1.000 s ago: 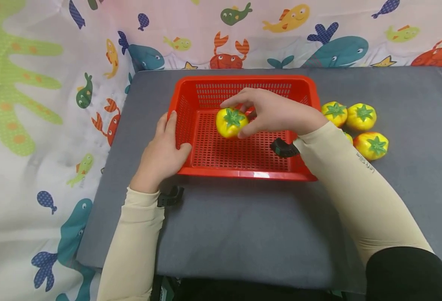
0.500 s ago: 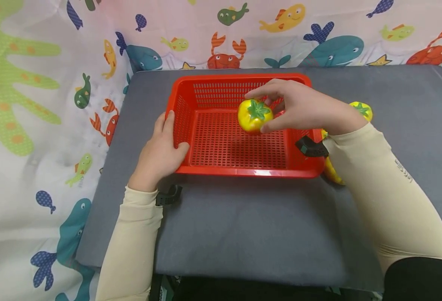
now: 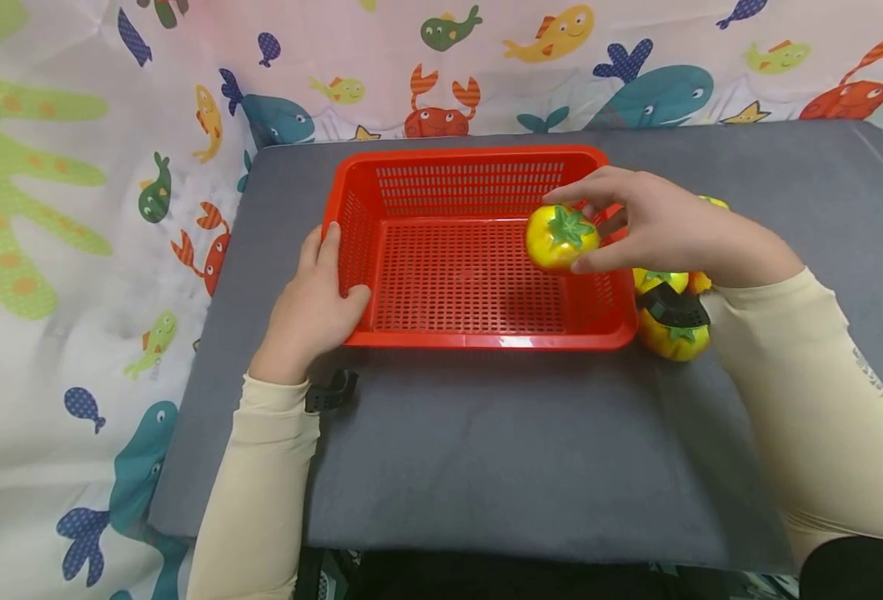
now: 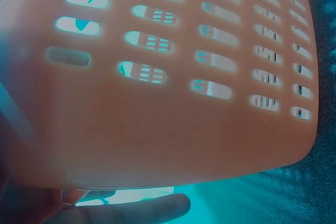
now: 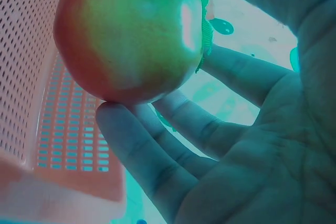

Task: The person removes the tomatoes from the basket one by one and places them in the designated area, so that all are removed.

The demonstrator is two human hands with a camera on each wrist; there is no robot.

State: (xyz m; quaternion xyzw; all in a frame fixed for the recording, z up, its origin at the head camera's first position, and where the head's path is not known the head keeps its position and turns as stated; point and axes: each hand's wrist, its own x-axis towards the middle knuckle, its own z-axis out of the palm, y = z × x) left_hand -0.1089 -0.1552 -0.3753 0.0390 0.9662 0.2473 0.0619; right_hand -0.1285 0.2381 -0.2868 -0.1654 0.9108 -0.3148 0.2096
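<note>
My right hand (image 3: pixel 662 218) holds a yellow, persimmon-like fruit (image 3: pixel 564 237) with a star-shaped green leafy top. In the head view the fruit overlaps the inner right end of the red plastic basket (image 3: pixel 479 341). Seen from the right wrist, the fruit (image 5: pixel 131 35) sits between the thumb above and the fingertips below, its underside blushed red. My left hand (image 3: pixel 308 304) grips the basket's left rim, fingers outside and thumb reaching over the front corner. The left wrist view is filled by the slotted basket wall (image 4: pixel 157 129), with one finger (image 4: pixel 142 209) along its lower edge.
Several similar fruits, such as one at the front (image 3: pixel 679 342), lie against the basket's right side, partly hidden by the right hand and wrist strap. A grey cloth-covered table (image 3: pixel 486 450) bears everything. A sea-animal print curtain (image 3: pixel 381 50) hangs behind and at left.
My right hand has moved right with the fruit, from over the basket's middle to its right end. The left hand stays on the rim. The head view shifts slightly.
</note>
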